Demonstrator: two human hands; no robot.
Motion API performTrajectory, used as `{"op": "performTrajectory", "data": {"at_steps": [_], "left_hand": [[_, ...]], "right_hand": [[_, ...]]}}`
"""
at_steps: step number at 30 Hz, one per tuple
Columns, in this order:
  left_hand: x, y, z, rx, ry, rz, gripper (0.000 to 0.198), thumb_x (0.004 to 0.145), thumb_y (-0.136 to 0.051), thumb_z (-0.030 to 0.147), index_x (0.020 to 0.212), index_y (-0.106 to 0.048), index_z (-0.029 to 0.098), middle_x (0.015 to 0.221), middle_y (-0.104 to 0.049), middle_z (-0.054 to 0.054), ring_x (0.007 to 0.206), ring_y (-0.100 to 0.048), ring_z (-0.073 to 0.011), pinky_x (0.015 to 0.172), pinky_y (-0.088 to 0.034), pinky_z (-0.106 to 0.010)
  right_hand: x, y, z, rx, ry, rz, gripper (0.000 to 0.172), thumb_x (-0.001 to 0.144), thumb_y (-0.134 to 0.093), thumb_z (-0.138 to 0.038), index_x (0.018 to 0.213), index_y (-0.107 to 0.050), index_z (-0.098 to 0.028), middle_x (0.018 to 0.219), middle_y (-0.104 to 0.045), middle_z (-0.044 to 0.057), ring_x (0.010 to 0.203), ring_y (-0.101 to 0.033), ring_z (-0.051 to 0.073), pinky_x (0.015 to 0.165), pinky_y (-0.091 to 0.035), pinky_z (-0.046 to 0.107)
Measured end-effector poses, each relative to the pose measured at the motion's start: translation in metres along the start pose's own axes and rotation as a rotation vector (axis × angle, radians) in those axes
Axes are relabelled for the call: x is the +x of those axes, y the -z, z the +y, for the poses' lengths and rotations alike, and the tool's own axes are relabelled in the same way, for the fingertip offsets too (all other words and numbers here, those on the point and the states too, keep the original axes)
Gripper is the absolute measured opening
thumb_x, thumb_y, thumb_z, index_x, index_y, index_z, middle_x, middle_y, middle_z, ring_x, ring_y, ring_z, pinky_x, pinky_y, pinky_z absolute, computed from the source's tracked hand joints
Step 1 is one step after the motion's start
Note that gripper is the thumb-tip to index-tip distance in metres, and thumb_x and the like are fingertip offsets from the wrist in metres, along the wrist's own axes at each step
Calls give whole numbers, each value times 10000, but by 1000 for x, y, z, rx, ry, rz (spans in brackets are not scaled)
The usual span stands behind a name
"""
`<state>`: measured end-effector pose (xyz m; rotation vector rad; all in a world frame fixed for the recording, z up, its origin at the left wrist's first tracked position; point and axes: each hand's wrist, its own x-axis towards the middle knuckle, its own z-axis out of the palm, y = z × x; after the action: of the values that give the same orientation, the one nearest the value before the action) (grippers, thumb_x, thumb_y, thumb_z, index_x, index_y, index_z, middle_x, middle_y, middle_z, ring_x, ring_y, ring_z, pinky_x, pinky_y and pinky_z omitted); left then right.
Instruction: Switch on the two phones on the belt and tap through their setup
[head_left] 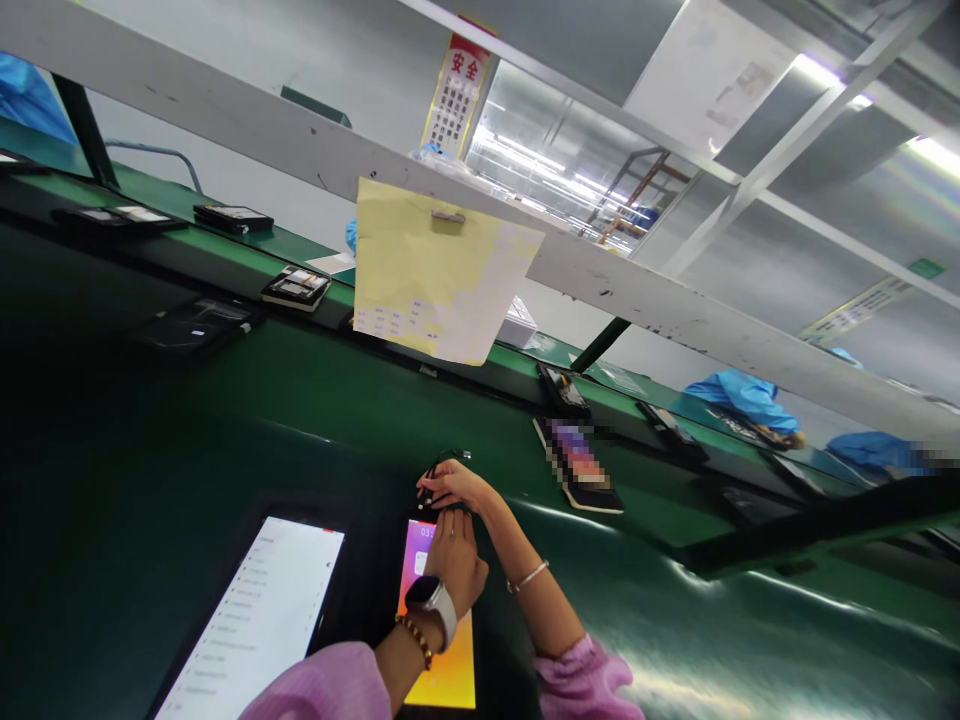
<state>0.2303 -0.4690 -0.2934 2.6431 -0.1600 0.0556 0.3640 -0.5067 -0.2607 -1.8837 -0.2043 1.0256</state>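
Green belt (300, 420) runs across the view; everything is placed from it.

Phone (439, 620) lies flat on the near part of the belt, screen up and lit orange-pink. Left hand (456, 565) rests over its upper half, fingers closed down against the glass; wrist with watch (431, 597) and bead bracelet sits above the screen. Right hand (456, 487) is at the phone's far end, fingers pinched on a thin black cable (442, 462) that loops up off the belt. Whether the plug is seated cannot be told.

Tablet (259, 620) lies beside the phone, to its left, white screen lit, apart from both hands.

Handling, as judged: phone is light, stiff and slick, and its glass face is fragile; best held by the side edges, not the screen. Cable is soft and limp; grip it at the plug, not mid-length.

Further along the belt: more phones (296, 287), well apart. Yellow sheet (427, 275) hangs clipped from the white beam (225, 115) above. A blue sleeve (739, 395) works at the far end.
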Motion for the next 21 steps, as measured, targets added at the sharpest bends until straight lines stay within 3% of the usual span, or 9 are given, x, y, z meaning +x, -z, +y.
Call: {"op": "performTrajectory", "data": {"at_steps": [7,12,14,16,18,21], "left_hand": [[2,1,0,0,-9,-18,481,900,-703,370,1315,-589,156,1368,-607,-129,1320,-530,-316,1132,-397,-573],[-11,26,6,-48,16,-47,495,892,-658,259,1354,-573,104,1407,-589,-152,1385,-471,-305,1199,-328,-509],[-30,44,2,-75,102,-46,530,902,-586,210,1410,-543,64,1506,-507,-184,1464,-371,-326,1246,-249,-479],[-51,61,-8,-85,259,-51,570,937,-529,228,1464,-487,14,1552,-436,-243,1456,-364,-397,1228,-251,-535],[-67,73,-20,-93,424,-67,759,889,-659,292,1511,-383,-45,1495,-440,-342,1361,-450,-483,1141,-335,-598],[-74,77,-37,-166,574,-110,1040,719,-842,272,1528,-294,-85,1374,-521,-358,1285,-527,-487,1062,-430,-536]], "right_hand": [[-6,-1,-4,48,-26,6,170,985,-677,-307,992,-676,-137,983,-699,33,846,-687,168,779,-600,349],[-9,0,-4,94,-49,14,162,982,-681,-297,1001,-674,-136,990,-697,35,841,-685,166,763,-598,339],[-10,1,-1,117,-55,13,167,985,-675,-302,1019,-671,-138,985,-695,34,826,-683,164,751,-597,335],[-12,2,3,150,-51,18,174,989,-670,-307,1040,-665,-140,989,-693,34,821,-683,164,750,-596,336],[-16,2,9,193,-34,35,178,989,-668,-307,1058,-658,-143,1004,-690,35,822,-681,163,755,-595,336],[-23,1,18,262,2,67,179,991,-664,-308,1063,-654,-145,994,-688,31,794,-675,155,734,-590,325]]}}
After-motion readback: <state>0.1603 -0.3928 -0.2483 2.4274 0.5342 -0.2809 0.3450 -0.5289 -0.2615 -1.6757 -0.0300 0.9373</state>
